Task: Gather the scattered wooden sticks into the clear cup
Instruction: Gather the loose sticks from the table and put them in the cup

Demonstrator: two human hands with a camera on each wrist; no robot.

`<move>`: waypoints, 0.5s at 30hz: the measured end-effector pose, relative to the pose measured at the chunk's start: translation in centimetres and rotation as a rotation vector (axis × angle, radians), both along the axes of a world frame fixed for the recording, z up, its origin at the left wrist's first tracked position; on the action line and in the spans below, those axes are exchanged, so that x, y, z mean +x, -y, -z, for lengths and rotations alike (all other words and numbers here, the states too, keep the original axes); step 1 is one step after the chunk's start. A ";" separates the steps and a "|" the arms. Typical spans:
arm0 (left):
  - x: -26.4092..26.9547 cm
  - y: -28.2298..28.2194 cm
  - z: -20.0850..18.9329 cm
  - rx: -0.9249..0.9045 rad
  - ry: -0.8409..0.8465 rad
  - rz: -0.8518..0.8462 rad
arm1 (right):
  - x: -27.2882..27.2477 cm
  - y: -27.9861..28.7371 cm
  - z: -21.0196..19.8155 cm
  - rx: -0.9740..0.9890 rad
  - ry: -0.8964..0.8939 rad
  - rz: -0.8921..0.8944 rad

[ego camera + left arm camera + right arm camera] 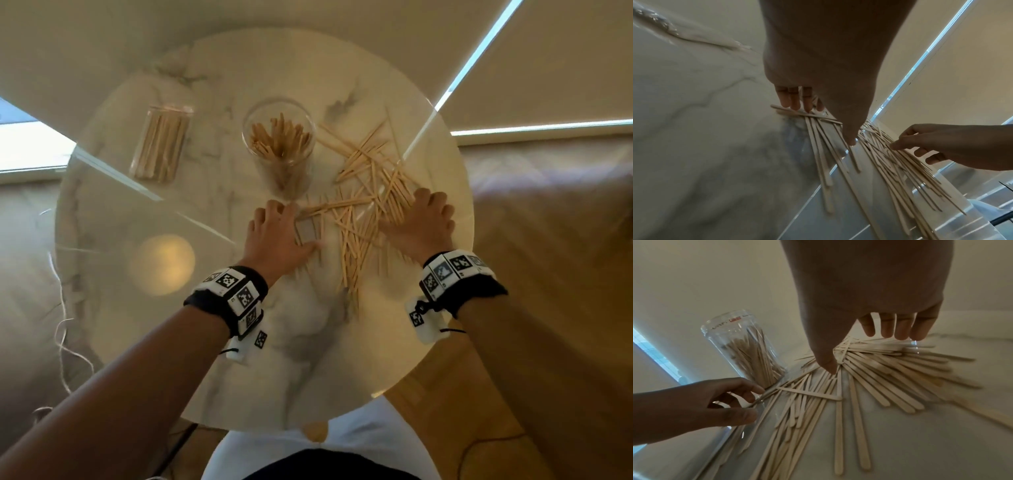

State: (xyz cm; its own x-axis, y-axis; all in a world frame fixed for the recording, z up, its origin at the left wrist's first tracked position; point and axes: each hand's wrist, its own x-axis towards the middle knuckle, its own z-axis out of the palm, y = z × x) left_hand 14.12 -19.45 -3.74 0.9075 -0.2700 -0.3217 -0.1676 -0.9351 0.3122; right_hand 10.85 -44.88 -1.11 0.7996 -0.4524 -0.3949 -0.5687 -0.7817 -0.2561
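A clear cup (pixel 278 137) stands upright at the table's middle back, partly filled with wooden sticks; in the right wrist view the cup (pixel 744 344) rises just behind my left fingers. Several loose sticks (pixel 370 192) lie fanned out to its right and front. My left hand (pixel 291 222) rests with spread fingers on the pile's left edge, near the cup's base. My right hand (pixel 404 210) presses straight fingers and thumb on the pile's right side. The wrist views show each hand's fingertips (pixel 795 105) (pixel 898 335) touching sticks (pixel 869 378), with none lifted.
A second clear container (pixel 161 144) lies on its side at the back left, packed with sticks. The round marble table (pixel 239 359) has a glossy top with window reflections. Its right edge runs close to my right hand. A white cord trails on the floor at left.
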 end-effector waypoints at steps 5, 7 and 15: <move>-0.9 3.2 0.3 0.018 0.000 -0.068 | 0.6 0.6 0.9 0.099 -0.013 -0.081; -1.2 4.8 0.2 0.029 0.026 -0.074 | 0.6 0.7 1.0 0.188 0.012 -0.092; -1.0 8.3 -0.3 -0.001 -0.059 -0.126 | 1.4 0.7 1.1 0.279 0.042 -0.103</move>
